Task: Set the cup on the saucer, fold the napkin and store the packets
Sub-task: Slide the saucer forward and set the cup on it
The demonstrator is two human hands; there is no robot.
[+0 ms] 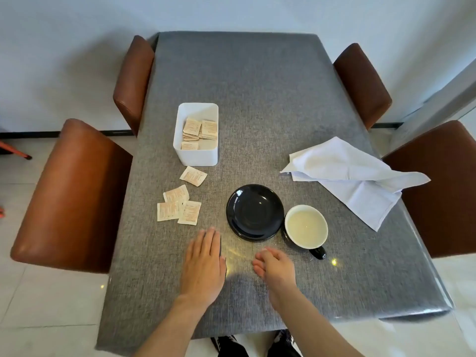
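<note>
A black saucer (255, 212) lies empty on the grey table. Touching its right rim stands a cup (306, 226), white inside with a black handle pointing toward me. A crumpled white napkin (350, 173) lies at the right, reaching the table edge. Several beige packets (179, 207) lie loose left of the saucer, and more sit in a white box (196, 134) behind them. My left hand (203, 266) rests flat on the table, fingers together, holding nothing. My right hand (274, 267) hovers beside it, fingers loosely curled and empty, just in front of the saucer and cup.
The table (257, 99) is covered in grey cloth under a clear sheet. Brown chairs stand at both sides: two on the left (72, 191) and two on the right (438, 189). My shoes show below the near edge.
</note>
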